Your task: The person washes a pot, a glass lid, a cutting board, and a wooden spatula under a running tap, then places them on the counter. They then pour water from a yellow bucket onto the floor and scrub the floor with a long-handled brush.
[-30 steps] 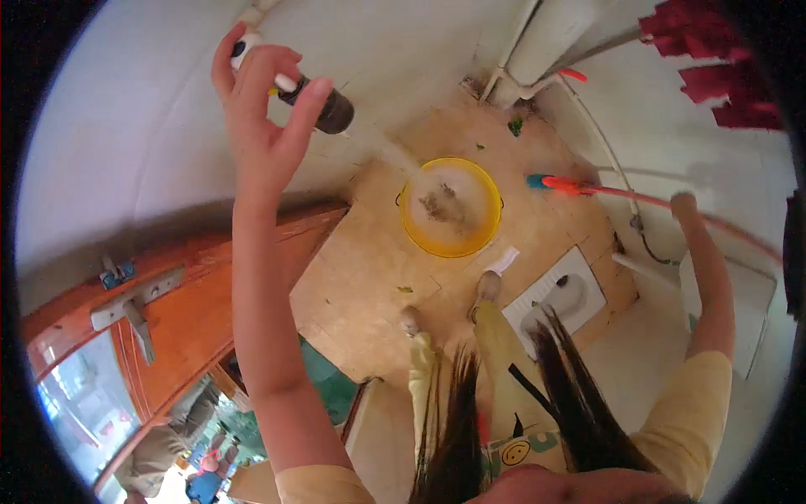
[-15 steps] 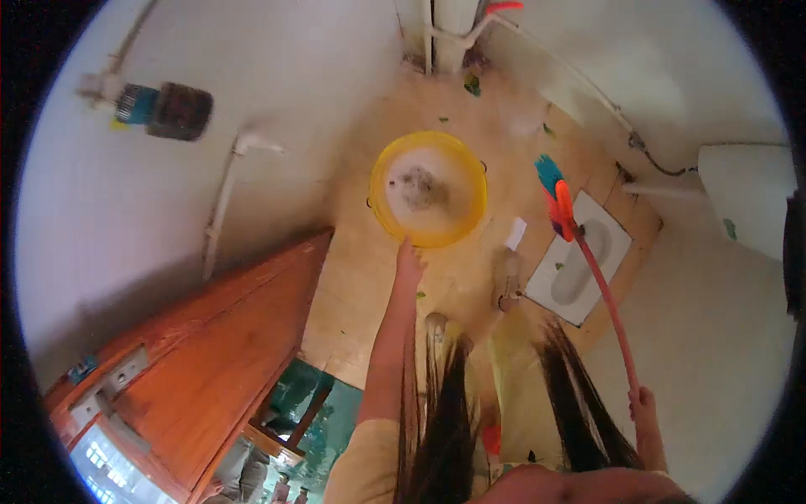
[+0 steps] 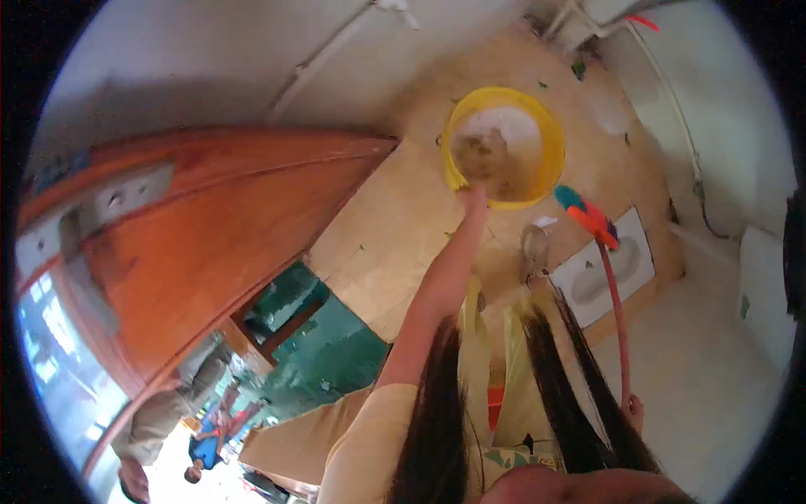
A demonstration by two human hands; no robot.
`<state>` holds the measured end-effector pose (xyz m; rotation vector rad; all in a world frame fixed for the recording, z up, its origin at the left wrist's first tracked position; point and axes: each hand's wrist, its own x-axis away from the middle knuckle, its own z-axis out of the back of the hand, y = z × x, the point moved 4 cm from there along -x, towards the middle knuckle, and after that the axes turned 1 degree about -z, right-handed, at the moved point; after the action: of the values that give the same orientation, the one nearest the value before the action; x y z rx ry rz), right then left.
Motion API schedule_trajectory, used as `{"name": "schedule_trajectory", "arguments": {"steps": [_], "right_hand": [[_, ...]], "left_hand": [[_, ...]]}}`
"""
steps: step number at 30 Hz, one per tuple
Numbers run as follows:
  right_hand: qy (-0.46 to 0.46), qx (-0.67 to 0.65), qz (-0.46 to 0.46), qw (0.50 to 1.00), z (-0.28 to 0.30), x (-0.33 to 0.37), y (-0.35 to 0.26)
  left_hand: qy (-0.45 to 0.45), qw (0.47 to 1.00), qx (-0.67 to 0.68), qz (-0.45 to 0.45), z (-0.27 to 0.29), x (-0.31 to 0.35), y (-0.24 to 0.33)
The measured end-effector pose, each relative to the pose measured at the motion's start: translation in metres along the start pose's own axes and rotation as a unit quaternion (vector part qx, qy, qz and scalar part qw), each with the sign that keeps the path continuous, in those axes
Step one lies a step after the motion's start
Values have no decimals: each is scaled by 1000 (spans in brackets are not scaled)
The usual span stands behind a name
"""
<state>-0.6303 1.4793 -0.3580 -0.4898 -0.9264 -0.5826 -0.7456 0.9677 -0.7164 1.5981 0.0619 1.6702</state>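
We note our left arm (image 3: 443, 273) stretched forward and down, elbow nearly straight; left hand (image 3: 473, 195) closed in a grip, individual fingers hard to separate. Our right hand (image 3: 635, 412) sits low, near the body, fingers curled; right forearm mostly hidden.

Pale walls (image 3: 227, 76) enclose a tan tiled floor (image 3: 390, 244) beside an orange-brown wooden door (image 3: 243, 206), with green flooring (image 3: 332, 353) beyond

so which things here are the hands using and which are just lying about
In use:
yellow bucket, left hand at its near edge
broom, in the right hand

Lying about:
green scraps beyond the bucket
white scrap by the shoe
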Motion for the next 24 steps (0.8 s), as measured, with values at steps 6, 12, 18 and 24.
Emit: {"name": "schedule_trajectory", "arguments": {"steps": [6,12,18,24], "right_hand": [[34,292,242,925,43,-35,-11],[68,425,518,739,6,-8,-171],[-126,579,498,634,-120,5,-276],[-129,586,675,430,-349,-56,-278]], "left_hand": [[99,980,129,112,152,36,-89],[169,971,145,90,360,34,-214],[267,960,43,72,511,134,-189],[324,940,-17,108,616,125,-226]]}}
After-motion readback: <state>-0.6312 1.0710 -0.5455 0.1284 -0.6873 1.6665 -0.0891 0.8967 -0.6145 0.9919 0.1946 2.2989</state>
